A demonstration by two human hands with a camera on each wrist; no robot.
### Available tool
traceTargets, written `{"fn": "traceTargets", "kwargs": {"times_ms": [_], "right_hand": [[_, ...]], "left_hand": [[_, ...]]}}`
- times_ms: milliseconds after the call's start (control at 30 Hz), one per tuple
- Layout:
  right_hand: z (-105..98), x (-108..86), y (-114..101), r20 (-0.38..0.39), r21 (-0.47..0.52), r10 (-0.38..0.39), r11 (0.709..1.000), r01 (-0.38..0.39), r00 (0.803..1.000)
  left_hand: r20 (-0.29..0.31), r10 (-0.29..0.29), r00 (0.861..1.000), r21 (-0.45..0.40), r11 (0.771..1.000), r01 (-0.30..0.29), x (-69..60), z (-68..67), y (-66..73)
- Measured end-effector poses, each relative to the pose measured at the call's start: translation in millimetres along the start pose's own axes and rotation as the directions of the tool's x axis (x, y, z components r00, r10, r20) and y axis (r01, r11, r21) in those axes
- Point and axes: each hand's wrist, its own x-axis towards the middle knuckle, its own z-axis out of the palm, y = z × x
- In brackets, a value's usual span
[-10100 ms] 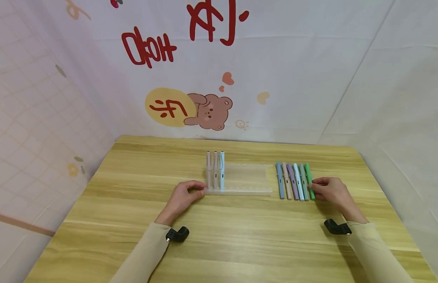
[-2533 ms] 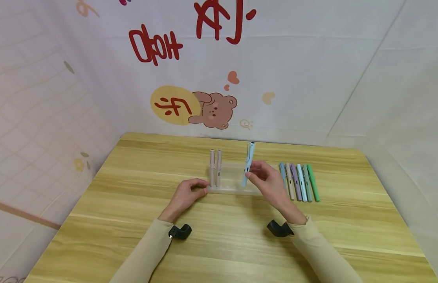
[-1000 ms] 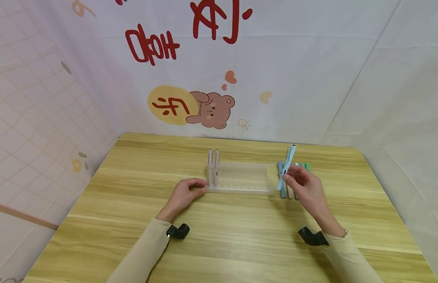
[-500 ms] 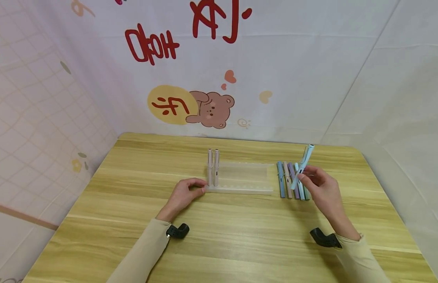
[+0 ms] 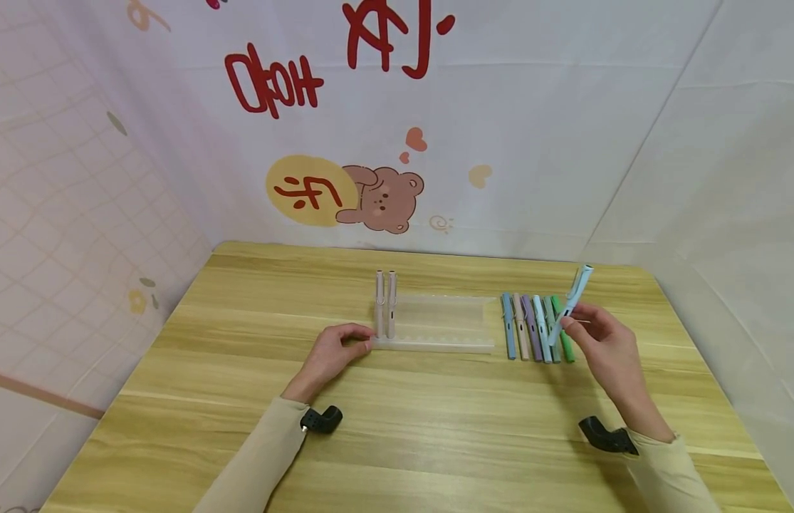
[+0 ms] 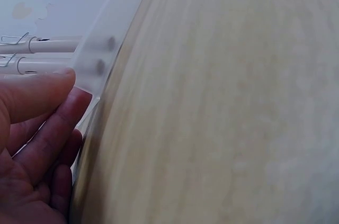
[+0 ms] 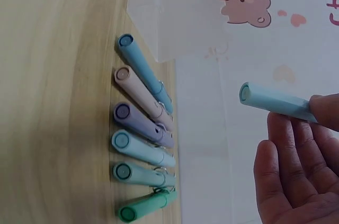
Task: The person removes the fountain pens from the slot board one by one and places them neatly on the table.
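My right hand [image 5: 607, 349] pinches a light blue pen [image 5: 577, 283] between thumb and fingers. The pen is tilted, held above the right end of a row of pens. In the right wrist view its lower end [image 7: 275, 100] points away from the thumb. My left hand [image 5: 333, 358] pinches the left end of a clear pen stand [image 5: 441, 345] by its base. Two pinkish-beige pens, a left one [image 5: 380, 303] and a right one [image 5: 392, 303], stand upright in its leftmost places. In the left wrist view, thumb and fingertips meet at the stand's corner [image 6: 87, 81].
Right of the stand, a row of pens lies on the wooden table [image 5: 422, 434]: blue [image 5: 508, 328], beige [image 5: 520, 328], purple [image 5: 533, 328], pale blue [image 5: 542, 328], grey-green [image 5: 549, 313] and green [image 5: 567, 347]. A printed cloth wall [image 5: 531, 142] rises behind the table.
The light blue pen, formerly upright third in the stand, was lifted out by my right hand and carried right, over the lying pens. My left hand has stayed at the stand's left end.
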Motion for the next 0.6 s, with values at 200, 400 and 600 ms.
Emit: {"fn": "traceTargets", "kwargs": {"times_ms": [200,400,600], "right_hand": [[-6.5,0.0,6.1,-0.016,0.018,-0.014,1.000,0.015,1.000],[-15.2,3.3,15.0,0.016,0.074,-0.015,0.997,0.014,1.000],[-23.1,8.3,24.4,0.074,0.104,0.020,0.994,-0.027,0.997]], "left_hand": [[0.005,0.002,1.000,-0.001,1.000,-0.002,0.2,-0.8,0.6],[0.006,0.001,1.000,0.002,1.000,-0.001,0.5,-1.0,0.4],[0.008,0.004,1.000,-0.004,1.000,-0.004,0.4,-1.1,0.4]]}}
